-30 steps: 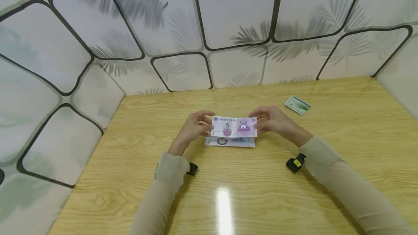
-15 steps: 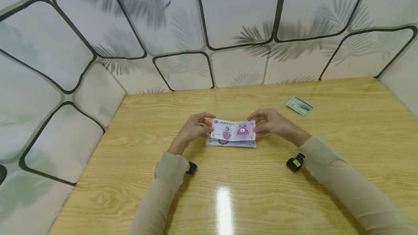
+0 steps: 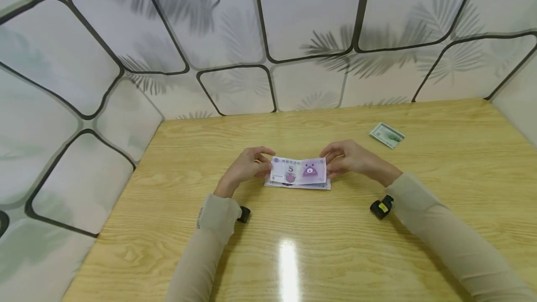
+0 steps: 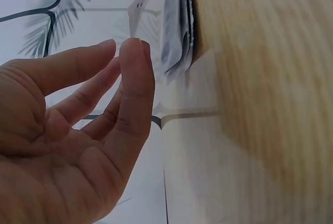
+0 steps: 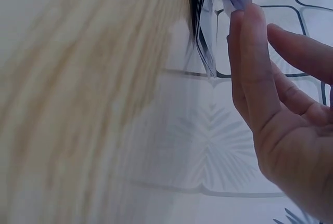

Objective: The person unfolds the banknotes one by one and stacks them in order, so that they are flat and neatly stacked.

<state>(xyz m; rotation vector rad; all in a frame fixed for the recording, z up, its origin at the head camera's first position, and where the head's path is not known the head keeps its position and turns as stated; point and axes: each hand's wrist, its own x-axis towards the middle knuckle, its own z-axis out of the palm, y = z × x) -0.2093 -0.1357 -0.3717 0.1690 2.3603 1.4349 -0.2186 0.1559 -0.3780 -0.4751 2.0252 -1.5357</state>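
A pink toy banknote (image 3: 308,171) marked 5 is stretched between both hands, its middle slightly creased. My left hand (image 3: 248,167) pinches its left end with the fingertips. At the right end, my right hand (image 3: 350,159) holds it the same way. Just below lies a small stack of banknotes (image 3: 328,186), mostly covered by the pink one in the head view. From the left wrist view, a corner of the pink note reaches the fingertips (image 4: 136,52), beside the layered stack edge. The right wrist view has its other end at the fingertips (image 5: 253,18).
Farther back to the right, a green banknote pile (image 3: 387,135) lies on the wooden table (image 3: 335,246). A patterned wall (image 3: 310,83) rises behind the table's back edge. Small black devices (image 3: 382,207) sit at both wrists.
Both hands have brought the pink banknote down and toward the person, so it covers more of the stack. The green pile stays in its place.
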